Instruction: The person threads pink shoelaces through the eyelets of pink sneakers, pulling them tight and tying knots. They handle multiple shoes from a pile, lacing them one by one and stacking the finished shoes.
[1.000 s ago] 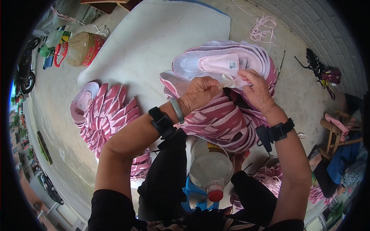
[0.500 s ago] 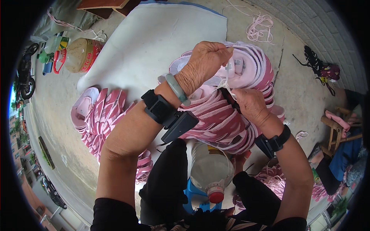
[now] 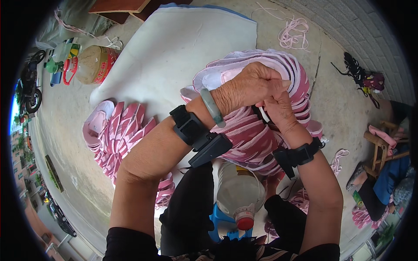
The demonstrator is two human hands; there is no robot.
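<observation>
My left hand [image 3: 257, 85] and my right hand [image 3: 281, 111] meet with fingers pinched over a large bundle of pink-and-white shoe uppers [image 3: 246, 137]. A short piece of white lace [image 3: 264, 114] shows below the fingers of my right hand; the rest of it is hidden by both hands. The uppers are nested closely in a curved row, their pale linings facing up at the far end. A large clear plastic jug [image 3: 239, 191] with a red cap stands between my knees, against the near side of the bundle.
Another row of pink uppers [image 3: 122, 126] lies to the left. A white sheet [image 3: 183, 48] covers the ground ahead. Loose pink laces [image 3: 294, 34] lie at the far right, before a grey wall [image 3: 370, 39]. Bottles [image 3: 93, 65] stand far left; a wooden stool [image 3: 379, 150] is at right.
My left hand has come down and to the right from its raised position, where it held the white lace taut, and now meets my right hand. My right hand has shifted slightly.
</observation>
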